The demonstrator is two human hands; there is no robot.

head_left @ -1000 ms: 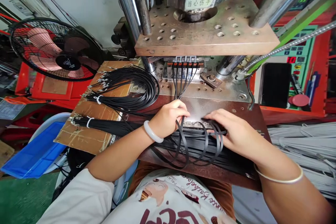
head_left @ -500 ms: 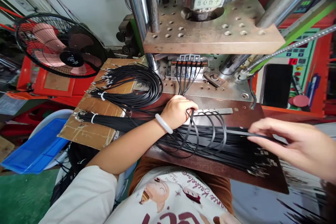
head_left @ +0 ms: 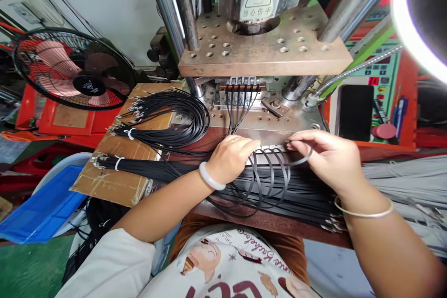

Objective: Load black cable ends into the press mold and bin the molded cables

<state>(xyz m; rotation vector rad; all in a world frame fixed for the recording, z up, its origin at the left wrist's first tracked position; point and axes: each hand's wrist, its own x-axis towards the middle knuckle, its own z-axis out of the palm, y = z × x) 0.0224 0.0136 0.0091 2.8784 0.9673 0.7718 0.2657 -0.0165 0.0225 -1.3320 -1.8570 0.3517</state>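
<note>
The right hand [head_left: 330, 160] is pinching a black cable [head_left: 300, 162] beside the metal strip [head_left: 283, 147] between both hands, the left hand [head_left: 232, 158] is covering the strip's end, grip indeterminable, and square alignment is likely serving best.

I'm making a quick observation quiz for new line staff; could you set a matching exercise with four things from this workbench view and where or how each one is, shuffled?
Column one
1. right hand
2. white bangle
3. phone
4. fan

Column two
A. lies beside a round pink object
B. has pink blades
C. grips a flat black cable in its fingers
D. circles the wrist of the left hand

Right pairs: 1-C, 2-D, 3-A, 4-B.
</note>
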